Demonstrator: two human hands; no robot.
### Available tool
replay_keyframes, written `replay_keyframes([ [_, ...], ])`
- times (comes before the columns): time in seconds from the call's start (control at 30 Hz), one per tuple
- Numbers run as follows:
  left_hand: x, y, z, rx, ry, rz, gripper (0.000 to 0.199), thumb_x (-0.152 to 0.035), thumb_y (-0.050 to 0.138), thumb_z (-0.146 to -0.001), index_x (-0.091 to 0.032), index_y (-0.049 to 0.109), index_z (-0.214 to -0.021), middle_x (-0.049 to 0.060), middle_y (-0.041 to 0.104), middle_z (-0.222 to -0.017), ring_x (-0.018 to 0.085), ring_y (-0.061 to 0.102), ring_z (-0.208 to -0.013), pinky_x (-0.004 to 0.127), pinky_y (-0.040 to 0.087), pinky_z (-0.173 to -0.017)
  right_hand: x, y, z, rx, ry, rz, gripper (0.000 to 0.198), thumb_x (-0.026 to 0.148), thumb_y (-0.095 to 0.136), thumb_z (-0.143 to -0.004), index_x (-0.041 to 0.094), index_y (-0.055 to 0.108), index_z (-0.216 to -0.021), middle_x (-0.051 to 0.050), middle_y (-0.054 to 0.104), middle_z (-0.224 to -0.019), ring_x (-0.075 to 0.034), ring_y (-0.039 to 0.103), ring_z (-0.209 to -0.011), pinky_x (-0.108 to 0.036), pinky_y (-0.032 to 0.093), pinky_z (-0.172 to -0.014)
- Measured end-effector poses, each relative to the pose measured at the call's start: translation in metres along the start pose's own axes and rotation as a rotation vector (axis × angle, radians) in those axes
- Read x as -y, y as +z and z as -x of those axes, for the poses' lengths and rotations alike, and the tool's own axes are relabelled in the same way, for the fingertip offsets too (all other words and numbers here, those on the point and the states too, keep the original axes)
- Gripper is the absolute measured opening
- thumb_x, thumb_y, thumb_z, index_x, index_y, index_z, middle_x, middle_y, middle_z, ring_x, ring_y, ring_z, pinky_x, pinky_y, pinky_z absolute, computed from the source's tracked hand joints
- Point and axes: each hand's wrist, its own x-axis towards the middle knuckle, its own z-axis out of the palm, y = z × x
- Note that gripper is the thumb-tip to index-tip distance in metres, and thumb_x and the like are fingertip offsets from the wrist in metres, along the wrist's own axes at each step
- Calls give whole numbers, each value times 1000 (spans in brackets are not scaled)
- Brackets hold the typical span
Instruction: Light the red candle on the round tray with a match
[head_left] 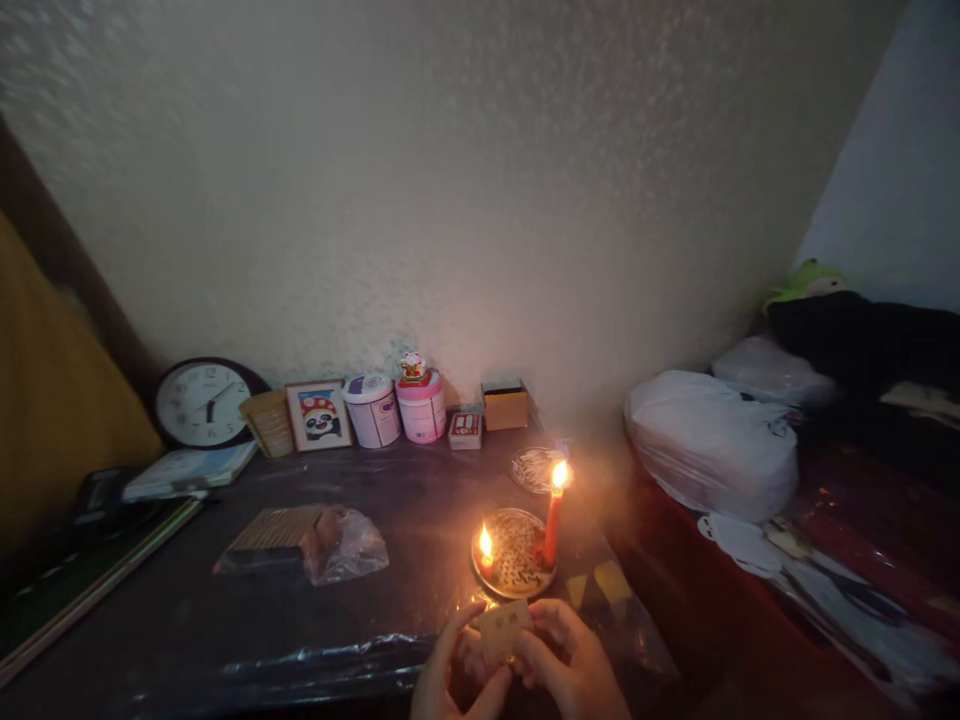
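Left hand [450,670] and right hand [570,660] hold a small box [504,630], print unreadable.

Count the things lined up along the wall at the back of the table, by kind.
Wall clock: 1
Ribbed yellow cup: 1
Framed panda picture: 1
Round tubs: 2, one white, one pink
Small figurine on the pink tub: 1
Boxes: 2, one small red-and-white, one tan
Total: 8
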Motion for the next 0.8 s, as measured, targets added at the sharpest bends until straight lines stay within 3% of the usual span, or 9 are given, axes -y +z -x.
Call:
replay_keyframes([
  [0.1,1,2,2,17,80,-49,49,-50,74,-67,-23,59,-105,-1,65,-66,22,67,-78,27,48,-61,-4,0,-1,6,58,-29,29,38,73,-70,16,55,-78,2,62,-55,-13,55,-52,-24,43,-53],
  [0.3,-8,-4,-1,104,87,-184,27,-28,68,-71,-22,62,-96,0,69,-73,19,65,-71,28,48,-63,-8,-2,-1,37,118,-97,32,41,75,-67,15,58,-74,3,60,-53,-11,53,-50,-23,40,-53],
  [0.47,-15,-4,-1,39,137,-270,26,-22,70,-64,-22,65,-90,2,73,-80,21,66,-73,29,50,-68,-12,-4,-4,63,124,-117,36,45,76,-66,13,61,-75,2,61,-54,-11,53,-51,-24,40,-53],
  [0.8,-15,-4,-2,26,160,-258,26,-19,70,-62,-23,67,-88,2,75,-83,21,67,-77,29,51,-69,-10,-4,-5,64,137,-98,40,49,76,-64,12,63,-72,2,59,-52,-11,51,-50,-24,39,-52],
])
